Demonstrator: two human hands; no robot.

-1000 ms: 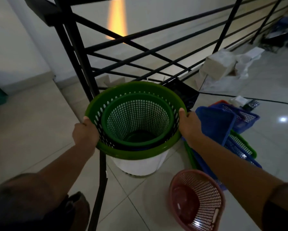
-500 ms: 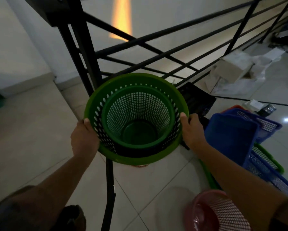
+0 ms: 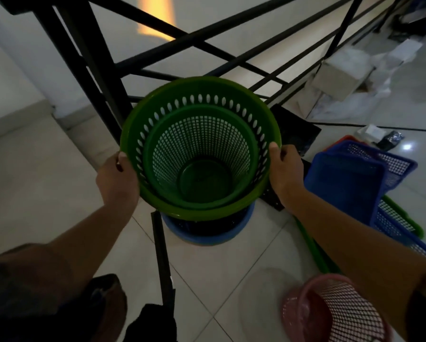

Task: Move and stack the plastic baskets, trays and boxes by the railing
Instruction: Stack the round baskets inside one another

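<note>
— Both hands carry the load: the left hand [image 3: 117, 180] curls round the near-left rim of the big green basket [image 3: 199, 146], the right hand [image 3: 284, 169] pinches the opposite rim, thumb on top. A smaller green basket [image 3: 197, 156] sits nested inside. How should it go down?

— Level, I'd say. It hangs in front of the black railing [image 3: 88, 67], just over a blue-rimmed basket [image 3: 207, 230] on the floor. Centre it on that rim first, then lower both sides together so it can't jam crooked.

— And against a second ago?

— Then a white base showed beneath the green rim; now the blue rim does. The blue trays [image 3: 355, 183] and pink basket [image 3: 335, 309] sit further right and lower in view.
</note>
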